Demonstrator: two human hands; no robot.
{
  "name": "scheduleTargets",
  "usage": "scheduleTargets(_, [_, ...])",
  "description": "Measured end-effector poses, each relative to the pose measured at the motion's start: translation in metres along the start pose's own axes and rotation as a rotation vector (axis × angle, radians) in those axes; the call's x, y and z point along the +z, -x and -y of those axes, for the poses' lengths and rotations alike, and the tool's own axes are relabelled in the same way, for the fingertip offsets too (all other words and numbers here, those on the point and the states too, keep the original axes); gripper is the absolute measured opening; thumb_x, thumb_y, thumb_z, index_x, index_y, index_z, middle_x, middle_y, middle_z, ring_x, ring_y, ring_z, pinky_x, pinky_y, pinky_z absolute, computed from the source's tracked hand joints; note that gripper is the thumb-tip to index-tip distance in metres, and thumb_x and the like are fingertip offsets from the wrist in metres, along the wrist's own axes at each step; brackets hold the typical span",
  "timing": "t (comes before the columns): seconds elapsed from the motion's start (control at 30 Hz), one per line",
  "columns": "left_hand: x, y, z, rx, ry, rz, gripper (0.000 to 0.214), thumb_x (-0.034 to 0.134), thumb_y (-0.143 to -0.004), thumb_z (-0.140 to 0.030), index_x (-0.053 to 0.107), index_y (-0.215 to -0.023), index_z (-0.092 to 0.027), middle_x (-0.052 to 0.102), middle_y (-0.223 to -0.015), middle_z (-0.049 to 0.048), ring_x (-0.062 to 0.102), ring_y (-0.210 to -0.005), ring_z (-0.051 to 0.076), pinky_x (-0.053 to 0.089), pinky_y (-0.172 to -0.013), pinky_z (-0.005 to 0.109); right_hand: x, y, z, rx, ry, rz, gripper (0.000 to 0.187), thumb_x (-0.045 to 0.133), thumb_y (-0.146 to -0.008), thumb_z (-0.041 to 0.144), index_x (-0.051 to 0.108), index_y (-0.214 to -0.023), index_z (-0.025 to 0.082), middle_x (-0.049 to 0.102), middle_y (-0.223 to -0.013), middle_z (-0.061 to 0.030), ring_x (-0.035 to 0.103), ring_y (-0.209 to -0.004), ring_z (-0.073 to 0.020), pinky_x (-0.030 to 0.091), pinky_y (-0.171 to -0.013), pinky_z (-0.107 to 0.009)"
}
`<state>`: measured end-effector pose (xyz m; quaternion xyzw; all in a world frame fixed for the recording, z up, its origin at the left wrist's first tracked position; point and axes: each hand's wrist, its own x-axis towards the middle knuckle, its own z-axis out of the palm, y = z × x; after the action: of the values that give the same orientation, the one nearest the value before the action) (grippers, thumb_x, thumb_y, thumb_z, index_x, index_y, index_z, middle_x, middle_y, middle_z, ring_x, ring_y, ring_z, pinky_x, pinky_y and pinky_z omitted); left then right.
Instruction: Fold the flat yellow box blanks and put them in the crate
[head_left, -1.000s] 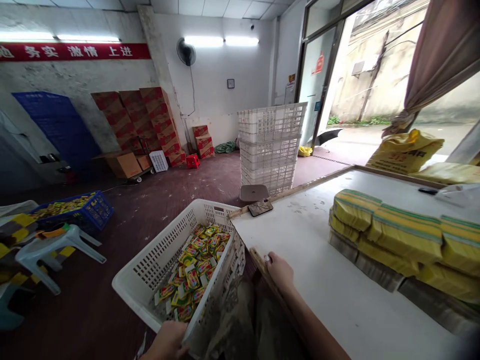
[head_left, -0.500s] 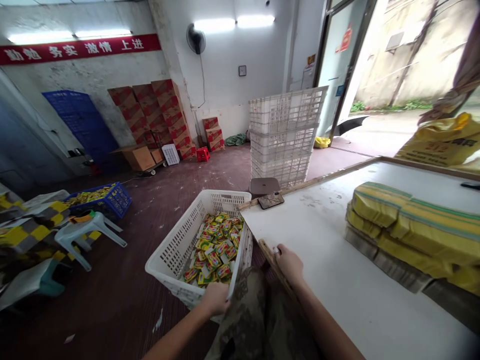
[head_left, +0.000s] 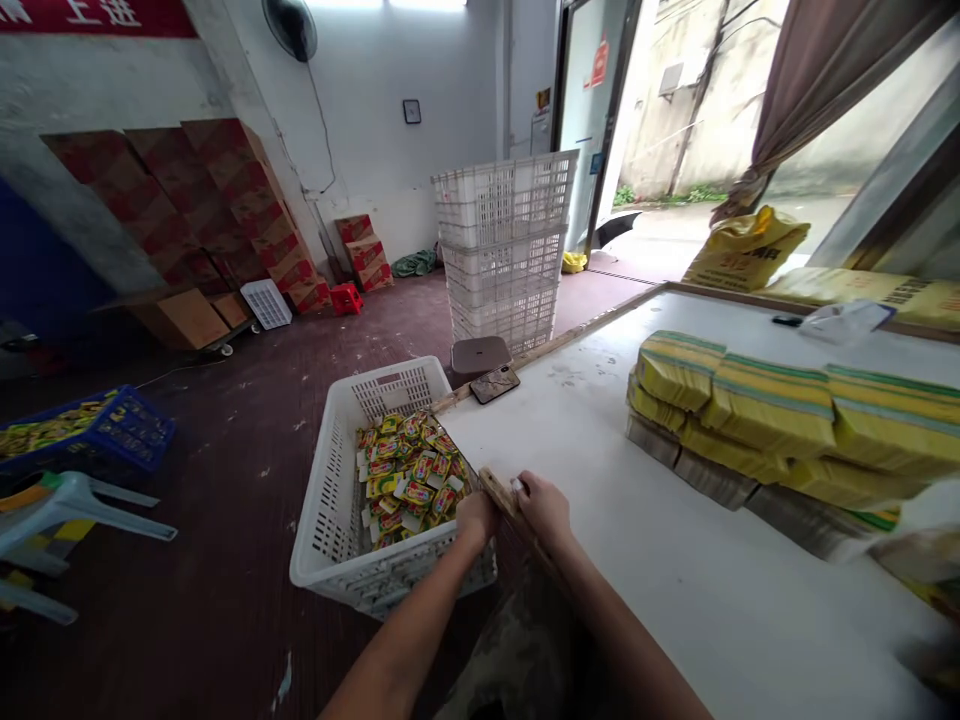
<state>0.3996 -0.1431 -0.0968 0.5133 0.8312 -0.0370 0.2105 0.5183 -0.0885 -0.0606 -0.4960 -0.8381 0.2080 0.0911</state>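
A white perforated plastic basket [head_left: 330, 470] stands on the floor against the table's left side, partly filled with small yellow, green and red sachets [head_left: 405, 470]. My left hand [head_left: 476, 520] is closed on the basket's near right rim, beside the table. My right hand [head_left: 541, 510] rests on the wooden edge strip [head_left: 495, 485] of the white table [head_left: 675, 580], fingers curled over it. The two hands are almost touching.
Stacks of yellow-green packs [head_left: 750, 410] lie on the table's right half, and a phone [head_left: 495, 383] sits at its far left corner. A brown stool [head_left: 480, 355] and stacked white crates [head_left: 502, 250] stand beyond. A blue crate [head_left: 90, 435] and plastic chairs [head_left: 67, 500] are at left.
The basket has come level and swung in against the table. My left hand slid along its rim to the corner beside my right hand. The right hand kept its hold on the edge.
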Motion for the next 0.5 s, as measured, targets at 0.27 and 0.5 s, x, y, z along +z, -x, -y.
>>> scheduleTargets(0.27, [-0.013,0.04,0.097,0.123,-0.035,0.067,0.035,0.061,-0.087,-0.039,0.058,-0.113,-0.015,0.06,-0.116,0.0082,0.058,-0.106,0.023,0.048,-0.092,0.045,0.003,-0.008,-0.009,0.008,-0.03,-0.011,0.026,0.043,-0.096,0.034,0.065,-0.097,0.02,0.071,-0.095,-0.0045,0.063,-0.083,-0.0167,0.039,-0.067,-0.027])
scheduleTargets(0.5, [-0.003,0.078,0.166,-0.135,-0.165,0.057,0.03,0.055,-0.091,-0.04,0.062,-0.104,-0.014,0.064,-0.106,0.0079,0.06,-0.104,0.023,0.045,-0.095,0.047,0.005,-0.009,-0.014,-0.013,-0.059,-0.008,0.026,0.043,-0.096,0.032,0.064,-0.1,0.018,0.07,-0.097,-0.0044,0.062,-0.083,-0.016,0.041,-0.069,-0.028])
